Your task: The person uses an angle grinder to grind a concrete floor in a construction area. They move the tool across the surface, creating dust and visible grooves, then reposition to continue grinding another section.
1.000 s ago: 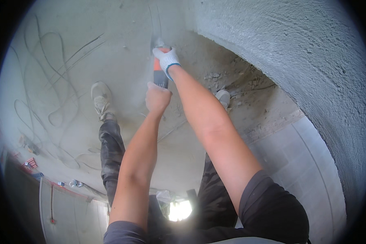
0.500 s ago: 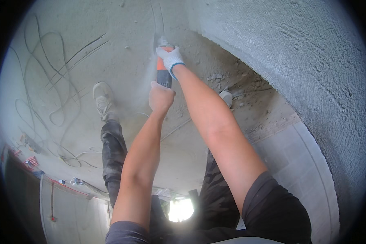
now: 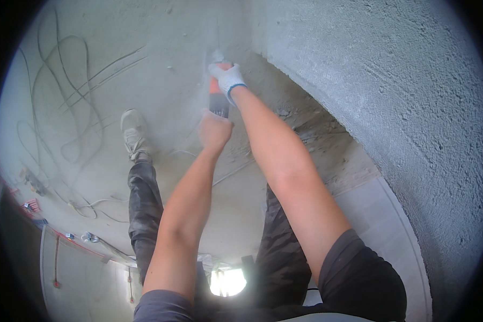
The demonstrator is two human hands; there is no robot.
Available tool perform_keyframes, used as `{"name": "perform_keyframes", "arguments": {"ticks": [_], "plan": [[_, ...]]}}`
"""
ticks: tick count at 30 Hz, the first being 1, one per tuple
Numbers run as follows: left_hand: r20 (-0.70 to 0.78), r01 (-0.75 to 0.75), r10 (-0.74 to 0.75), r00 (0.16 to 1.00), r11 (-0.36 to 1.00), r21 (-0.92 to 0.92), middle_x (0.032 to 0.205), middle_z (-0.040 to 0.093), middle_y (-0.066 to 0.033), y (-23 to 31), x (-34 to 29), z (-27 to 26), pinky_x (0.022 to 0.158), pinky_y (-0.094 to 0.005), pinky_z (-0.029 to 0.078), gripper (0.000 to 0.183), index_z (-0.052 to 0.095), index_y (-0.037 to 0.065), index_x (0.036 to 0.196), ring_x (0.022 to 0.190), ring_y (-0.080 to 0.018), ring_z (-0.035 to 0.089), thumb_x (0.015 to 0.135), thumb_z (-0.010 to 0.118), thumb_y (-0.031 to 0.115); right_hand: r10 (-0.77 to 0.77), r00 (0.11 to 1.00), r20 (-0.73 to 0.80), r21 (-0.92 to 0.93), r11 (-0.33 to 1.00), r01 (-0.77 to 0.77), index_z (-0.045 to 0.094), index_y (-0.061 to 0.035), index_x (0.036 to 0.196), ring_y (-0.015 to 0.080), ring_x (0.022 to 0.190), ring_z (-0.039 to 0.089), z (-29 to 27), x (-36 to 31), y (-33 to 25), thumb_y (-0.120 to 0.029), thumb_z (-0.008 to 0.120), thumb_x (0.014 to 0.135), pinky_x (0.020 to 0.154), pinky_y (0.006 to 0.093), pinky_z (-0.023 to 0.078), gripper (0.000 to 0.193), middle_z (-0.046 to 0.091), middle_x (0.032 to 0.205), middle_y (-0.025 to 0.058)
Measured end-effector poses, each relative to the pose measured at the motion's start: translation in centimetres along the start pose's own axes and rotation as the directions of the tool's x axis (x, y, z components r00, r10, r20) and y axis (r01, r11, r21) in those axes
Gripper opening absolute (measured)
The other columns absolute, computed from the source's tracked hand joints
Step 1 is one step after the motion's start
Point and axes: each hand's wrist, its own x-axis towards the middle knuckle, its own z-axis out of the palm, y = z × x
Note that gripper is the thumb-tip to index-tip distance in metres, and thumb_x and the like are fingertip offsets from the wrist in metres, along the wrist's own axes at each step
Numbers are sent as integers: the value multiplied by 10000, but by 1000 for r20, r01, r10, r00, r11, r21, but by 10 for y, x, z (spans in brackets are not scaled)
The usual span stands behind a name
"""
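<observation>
Both of my hands are closed on an orange and black power tool (image 3: 219, 102), by its shape an angle grinder, held low over the grey concrete floor. My right hand (image 3: 227, 78), in a white knit glove with a blue cuff, wraps its front. Behind it, my left hand (image 3: 216, 129) grips the black rear end, its fingers partly hidden. Pale dust (image 3: 217, 56) surrounds the tool's head, so its disc and contact with the floor cannot be made out. A thin straight line runs along the floor beyond it.
A rough grey wall (image 3: 381, 80) rises close on my right, with rubble (image 3: 316, 129) along its foot. Loose cables (image 3: 86, 80) coil on the left floor near two cut lines (image 3: 110, 75). My left shoe (image 3: 133, 129) stands nearby; small items (image 3: 32, 206) lie at far left.
Dust has thickened over the floor, and the pair of lines beyond the grinder shows more faintly. My hands keep their grip; the view has shifted slightly.
</observation>
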Motion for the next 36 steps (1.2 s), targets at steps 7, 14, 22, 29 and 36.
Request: {"name": "perform_keyframes", "arguments": {"ticks": [7,14,22,29,36], "plan": [[-15,25,-24,1000,1000,16,1145,734,-332,0,6,4,970,-542,568,533,582,-64,1242,1137,-497,713,787,761,149,-76,997,11,81,994,75,595,59,1335,289,1124,712,-1,-2,-2,-435,863,817,1055,416,520,764,773,1201,154],[-24,-12,11,1000,999,-51,1116,737,-326,0,12,7,955,-535,570,509,590,-65,1208,1114,-494,719,781,774,141,-83,992,92,81,994,76,595,51,1288,291,1120,713,-3,8,-3,-421,866,819,1022,417,540,719,770,1176,161],[-21,-1,0,1000,999,-53,1103,732,-342,11,14,8,949,-533,568,506,580,-80,1186,1108,-494,721,778,783,140,-48,997,67,67,997,44,614,29,1254,270,1107,709,-16,-5,-27,-393,889,819,1015,413,544,665,765,1168,153],[-39,-23,19,999,993,-116,1084,736,-334,9,24,14,943,-529,569,518,567,-86,1187,1101,-496,722,777,787,141,-81,990,116,117,991,68,533,6,1423,261,1114,703,-14,3,-33,-375,876,840,1012,413,549,776,756,1180,174],[-31,-46,41,999,989,-141,1093,736,-330,35,21,14,938,-528,571,533,577,-75,1195,1108,-490,723,767,819,129,-110,994,18,22,994,110,546,-7,1435,276,1124,706,-11,65,-1,-386,864,841,1006,421,554,772,754,1209,180]]}}
